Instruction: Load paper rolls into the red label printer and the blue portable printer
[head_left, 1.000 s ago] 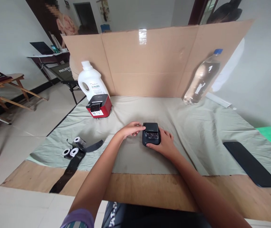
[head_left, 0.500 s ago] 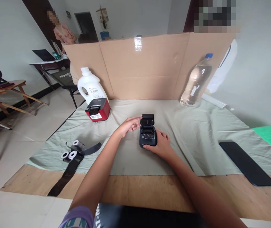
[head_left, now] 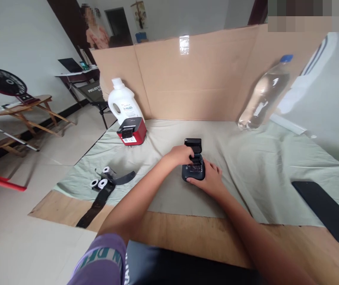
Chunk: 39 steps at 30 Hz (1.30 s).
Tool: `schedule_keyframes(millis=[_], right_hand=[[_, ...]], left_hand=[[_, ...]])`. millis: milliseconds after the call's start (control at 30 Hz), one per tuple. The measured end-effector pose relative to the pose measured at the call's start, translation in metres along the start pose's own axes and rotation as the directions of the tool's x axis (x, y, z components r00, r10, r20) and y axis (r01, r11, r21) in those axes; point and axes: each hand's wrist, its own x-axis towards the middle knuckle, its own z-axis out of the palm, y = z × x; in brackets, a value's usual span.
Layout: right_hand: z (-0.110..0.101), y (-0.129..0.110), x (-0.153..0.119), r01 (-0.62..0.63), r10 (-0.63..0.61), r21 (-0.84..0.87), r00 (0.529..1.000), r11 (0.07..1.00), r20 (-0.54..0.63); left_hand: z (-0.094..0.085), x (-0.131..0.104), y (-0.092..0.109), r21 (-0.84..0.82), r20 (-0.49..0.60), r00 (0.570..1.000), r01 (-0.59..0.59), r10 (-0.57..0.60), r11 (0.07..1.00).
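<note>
Gripping black printer in right hand, lid already raised, not yet closed, holding left hand curled at opening, grasp unclear

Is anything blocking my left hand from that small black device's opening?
Nothing visible: your left hand is at the opening of the black device, the raised lid stands beyond, and your right hand holds the right side.

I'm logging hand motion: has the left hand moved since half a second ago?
Yes. Judged against the red machine, the left hand has moved rightward, farther from it, and now reaches over the open black device.
</note>
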Motion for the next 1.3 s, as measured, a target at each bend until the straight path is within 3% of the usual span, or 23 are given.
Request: schedule_keyframes(millis=[100,233,300,400,467,567,733,833,900,933,1167,1300], right_hand=[[0.004,0.003,0.002,0.003,-0.003,-0.011,1.0,1.0,-0.003],[0.006,0.005,0.002,0.008,-0.008,-0.021,1.0,1.0,-0.008],[0.006,0.006,0.002,0.008,-0.008,-0.03,1.0,1.0,-0.008],[0.005,0.006,0.002,0.009,-0.009,-0.051,1.0,0.999,-0.009],[0.004,0.004,0.002,0.014,-0.014,-0.057,1.0,0.998,-0.003],[0.001,0.001,0.002,0.01,-0.01,-0.047,1.0,0.999,0.007],[0.0,-0.001,0.001,-0.003,0.003,-0.053,1.0,0.999,0.0],[0.002,0.0,0.001,0.005,-0.005,-0.045,1.0,0.999,-0.004],[0.003,0.0,0.001,0.003,-0.003,-0.051,1.0,0.999,-0.008],[0.004,0.0,0.001,0.0,-0.001,-0.056,1.0,0.998,-0.01],[0.004,0.002,0.001,0.019,-0.019,-0.03,1.0,0.999,-0.013],[0.003,0.002,0.001,0.006,-0.005,-0.05,1.0,0.999,0.005]], left_hand=[[-0.004,0.012,0.015,0.092,0.08,0.996,0.02,-0.028,0.996],[-0.006,0.016,0.019,0.119,0.033,0.999,0.002,-0.006,0.993],[-0.009,0.008,0.016,0.117,-0.028,1.0,-0.006,0.009,0.993],[-0.016,-0.02,0.006,-0.026,-0.237,0.97,0.041,-0.046,0.999],[-0.018,-0.049,-0.003,-0.189,-0.38,0.914,0.071,-0.14,0.979],[-0.008,-0.11,-0.016,-0.378,-0.477,0.816,0.145,-0.326,0.915],[0.035,-0.225,-0.038,-0.401,-0.506,0.618,0.449,-0.602,0.799],[0.058,-0.267,-0.053,-0.4,-0.489,0.458,0.638,-0.742,0.658],[0.065,-0.277,-0.062,-0.405,-0.477,0.391,0.697,-0.787,0.592],[0.066,-0.277,-0.066,-0.411,-0.47,0.38,0.705,-0.797,0.578],[0.068,-0.253,-0.074,-0.454,-0.476,0.395,0.654,-0.785,0.605],[0.072,-0.262,-0.062,-0.463,-0.459,0.376,0.672,-0.805,0.578]])
